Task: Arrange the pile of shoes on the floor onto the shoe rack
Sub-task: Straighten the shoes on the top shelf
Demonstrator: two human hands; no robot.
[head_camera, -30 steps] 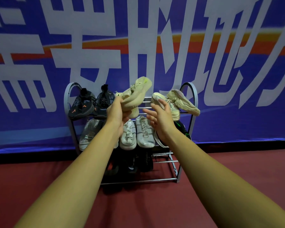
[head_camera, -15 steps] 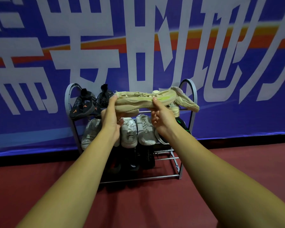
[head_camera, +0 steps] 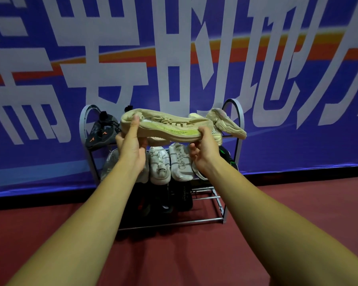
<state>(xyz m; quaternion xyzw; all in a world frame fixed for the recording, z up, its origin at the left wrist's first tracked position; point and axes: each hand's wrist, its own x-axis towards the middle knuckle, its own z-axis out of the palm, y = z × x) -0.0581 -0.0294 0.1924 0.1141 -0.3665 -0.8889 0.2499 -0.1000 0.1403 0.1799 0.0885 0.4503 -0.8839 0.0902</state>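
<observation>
- left hand [head_camera: 130, 148] grips the beige sneaker [head_camera: 170, 129] at the heel end, thumb on top
- right hand [head_camera: 205, 153] curls round the toe end
- sneaker's sideways mid-frame, in front of the shoe rack [head_camera: 225, 216]

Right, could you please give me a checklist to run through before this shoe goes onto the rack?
1. Heel end of the beige shoe gripped by the left hand: ok.
2. Toe end gripped by the right hand: ok.
3. Shoe lined up front to back: not ok, it lies sideways across the rack.
4. Free spot on the top shelf: cannot tell, the shoe hides it.
5. The dark shoes and the beige pair settled up there: ok.
</observation>
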